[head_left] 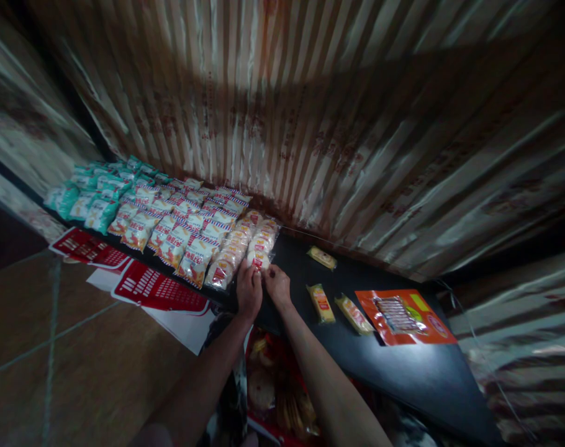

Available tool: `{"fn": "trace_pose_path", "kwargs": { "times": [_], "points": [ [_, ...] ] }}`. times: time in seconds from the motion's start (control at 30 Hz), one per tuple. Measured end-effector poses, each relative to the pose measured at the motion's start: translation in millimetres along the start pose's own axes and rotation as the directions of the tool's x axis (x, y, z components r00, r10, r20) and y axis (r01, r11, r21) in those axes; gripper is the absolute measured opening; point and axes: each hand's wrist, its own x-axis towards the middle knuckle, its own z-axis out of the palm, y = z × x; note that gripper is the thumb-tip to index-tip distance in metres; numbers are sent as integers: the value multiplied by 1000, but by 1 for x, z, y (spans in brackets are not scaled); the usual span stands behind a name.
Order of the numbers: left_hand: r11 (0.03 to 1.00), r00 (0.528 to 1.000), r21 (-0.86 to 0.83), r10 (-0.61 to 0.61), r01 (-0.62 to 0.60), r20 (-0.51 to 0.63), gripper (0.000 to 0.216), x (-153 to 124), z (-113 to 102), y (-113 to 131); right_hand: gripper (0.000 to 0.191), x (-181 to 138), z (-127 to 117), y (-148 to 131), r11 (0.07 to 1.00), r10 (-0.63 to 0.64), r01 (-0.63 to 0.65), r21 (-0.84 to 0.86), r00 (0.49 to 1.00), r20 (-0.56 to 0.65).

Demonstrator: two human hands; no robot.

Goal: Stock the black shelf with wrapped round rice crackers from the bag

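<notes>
My left hand (249, 290) and my right hand (277, 284) meet at the near end of a row of small clear-wrapped snack packets (260, 247) on a black shelf (403, 366). Both hands have their fingers curled and pinch the nearest packet (260, 262) of that row. Left of it lie rows of red, white and orange packets (189, 233). Green packets (94, 195) fill the far left end.
Three loose yellow snack bars (321, 303) and an orange flat pouch (403, 316) lie on the shelf to the right. A corrugated metal wall (338, 124) stands behind. Red printed sheets (156, 288) hang below the shelf edge. A bag of snacks (277, 391) sits beneath my arms.
</notes>
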Motion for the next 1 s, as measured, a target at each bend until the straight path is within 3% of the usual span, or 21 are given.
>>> {"fn": "trace_pose_path", "kwargs": {
  "times": [0.37, 1.0],
  "points": [
    [995, 995, 5, 95, -95, -26, 36, -1, 13, -11, 20, 6, 4, -3, 999, 23, -24, -25, 1000, -17],
    [998, 998, 22, 53, -54, 38, 41, 7, 13, -15, 13, 14, 19, 6, 1000, -8, 11, 25, 993, -117]
  ]
}}
